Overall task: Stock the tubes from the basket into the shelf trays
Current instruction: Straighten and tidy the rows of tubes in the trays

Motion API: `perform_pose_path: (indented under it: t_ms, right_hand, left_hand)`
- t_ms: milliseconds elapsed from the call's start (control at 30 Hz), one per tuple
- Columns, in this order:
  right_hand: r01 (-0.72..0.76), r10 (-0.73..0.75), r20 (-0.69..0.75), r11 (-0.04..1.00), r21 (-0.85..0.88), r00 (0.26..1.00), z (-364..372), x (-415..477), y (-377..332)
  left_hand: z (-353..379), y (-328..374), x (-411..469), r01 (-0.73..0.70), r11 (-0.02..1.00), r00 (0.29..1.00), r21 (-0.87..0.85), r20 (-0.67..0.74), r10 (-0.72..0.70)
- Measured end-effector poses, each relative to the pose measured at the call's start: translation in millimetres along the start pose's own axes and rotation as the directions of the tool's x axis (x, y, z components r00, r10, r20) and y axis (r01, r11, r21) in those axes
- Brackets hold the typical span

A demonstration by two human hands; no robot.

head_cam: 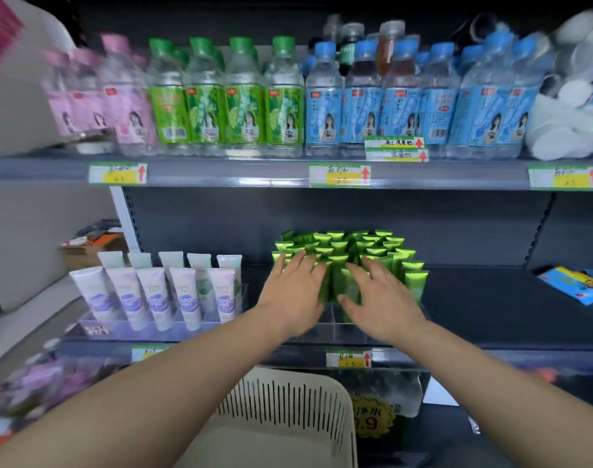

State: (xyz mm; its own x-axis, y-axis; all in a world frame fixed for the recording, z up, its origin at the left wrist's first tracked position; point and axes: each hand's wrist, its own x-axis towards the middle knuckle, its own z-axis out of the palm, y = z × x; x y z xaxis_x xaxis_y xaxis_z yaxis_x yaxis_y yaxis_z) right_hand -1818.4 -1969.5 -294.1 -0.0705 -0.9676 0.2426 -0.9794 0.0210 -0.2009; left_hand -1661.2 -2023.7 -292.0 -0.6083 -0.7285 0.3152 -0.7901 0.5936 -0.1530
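Our left hand [293, 292] and right hand [379, 298] lie flat, fingers spread, on the front rows of green tubes [372, 246], gripping nothing. The tubes stand upright and tightly packed in a clear tray [332, 327] on the lower shelf. We judge that a push too hard or off-centre could tip the rows backward like dominoes, or slide the tray along the shelf; the outer right tubes (already leaning a little) look likeliest to fall. Both forearms reach straight forward and slightly inward, wrists level, palms down. Below our arms sits the beige slotted basket [288, 400]; the part of its inside we can see holds no tubes. To the left stand white-and-purple tubes [153, 295] in their own tray; above, a shelf of bottled drinks [244, 106].
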Motion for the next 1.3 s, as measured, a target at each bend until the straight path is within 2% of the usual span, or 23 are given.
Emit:
perform_pose_path:
  t_ms: [367,667,933,1133,1300]
  right_hand:
    - [0.15,-0.153,0.06,0.987,0.051,0.986,24,9,-105]
    - [0.319,-0.329,0.115,0.942,0.1,0.937,61,41,-195]
    - [0.415,-0.436,0.128,0.895,0.161,0.891,88,85,-265]
    - [0.454,-0.474,0.121,0.877,0.159,0.872,98,124,-308]
    - [0.482,-0.498,0.145,0.866,0.13,0.855,109,156,-337]
  left_hand:
    - [3,-91,-76,0.19,0.981,0.98,0.028,0.056,-0.191]
    - [14,-187,-122,0.313,0.948,0.944,0.049,0.091,-0.317]
    - [23,-277,-147,0.37,0.926,0.923,0.071,0.086,-0.375]
    - [31,-333,-144,0.363,0.924,0.928,0.117,0.044,-0.37]
    - [38,-370,-129,0.378,0.915,0.919,0.138,0.067,-0.389]
